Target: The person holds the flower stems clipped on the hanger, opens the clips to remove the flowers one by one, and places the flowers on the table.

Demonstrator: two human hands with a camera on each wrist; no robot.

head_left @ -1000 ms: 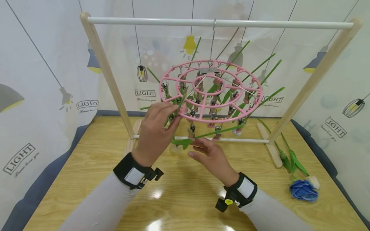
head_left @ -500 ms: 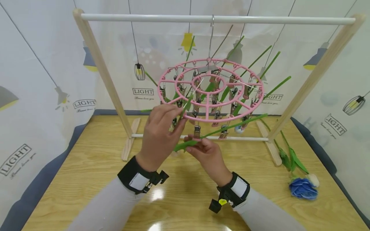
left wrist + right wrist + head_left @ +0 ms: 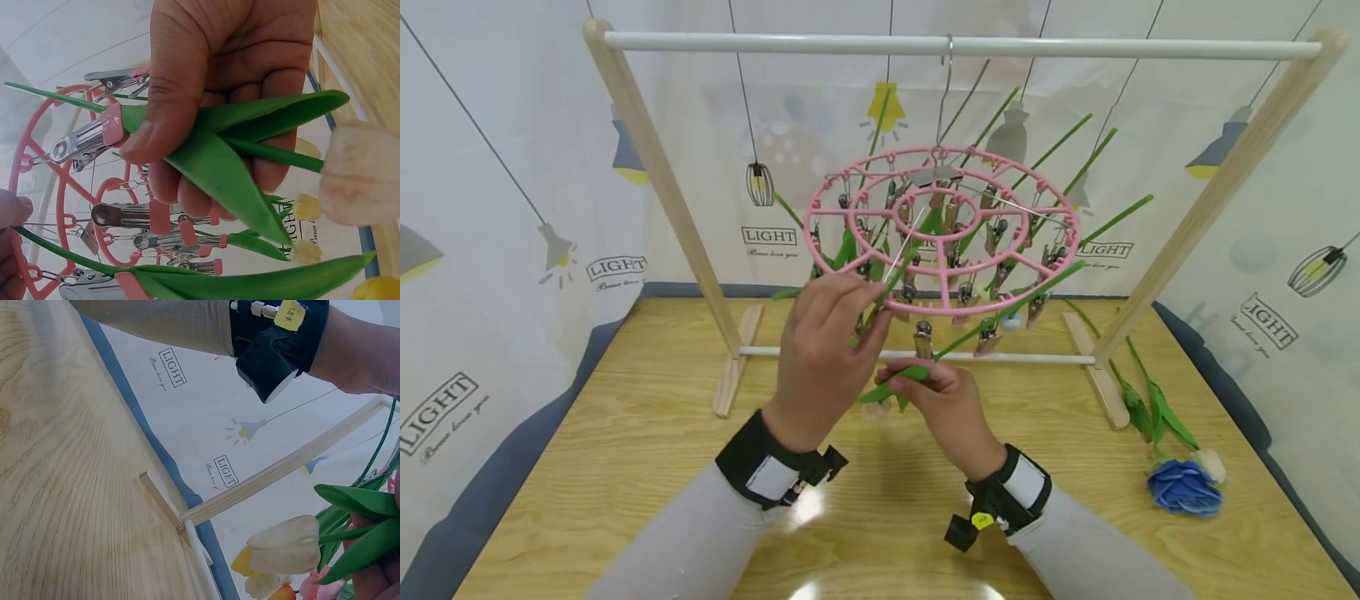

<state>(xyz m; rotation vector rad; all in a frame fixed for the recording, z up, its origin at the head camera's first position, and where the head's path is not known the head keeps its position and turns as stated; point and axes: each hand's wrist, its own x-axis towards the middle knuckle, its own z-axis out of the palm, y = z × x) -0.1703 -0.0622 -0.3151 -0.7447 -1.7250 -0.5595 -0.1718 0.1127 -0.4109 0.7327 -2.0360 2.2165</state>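
Observation:
A round pink clip hanger point(image 3: 945, 287) hangs with flowers upside down in its metal clips. My left hand point(image 3: 827, 350) pinches its near-left rim, where a green stem end point(image 3: 47, 249) also meets the fingers. My right hand point(image 3: 951, 412) holds a white tulip point(image 3: 359, 172) by its stem and leaves, thumb on top. Right beside that thumb, a metal clip point(image 3: 81, 140) has its pink tips over the tulip's stem. The tulip's bloom sticks out past the fingers in the right wrist view, and its thin stem end reaches up past the hanger's near-right rim.
The hanger's hook hangs from the white bar point(image 3: 760, 43) of a wooden rack. A blue rose point(image 3: 1183, 487) and a white flower point(image 3: 1210, 465) lie on the table point(image 3: 880, 517) at right. More tulips point(image 3: 269, 584) hang behind.
My right hand has closed from loose fingers below the clip to a grip on the tulip's leaves and stem. The hanger has swung slightly; my left hand stays at the rim.

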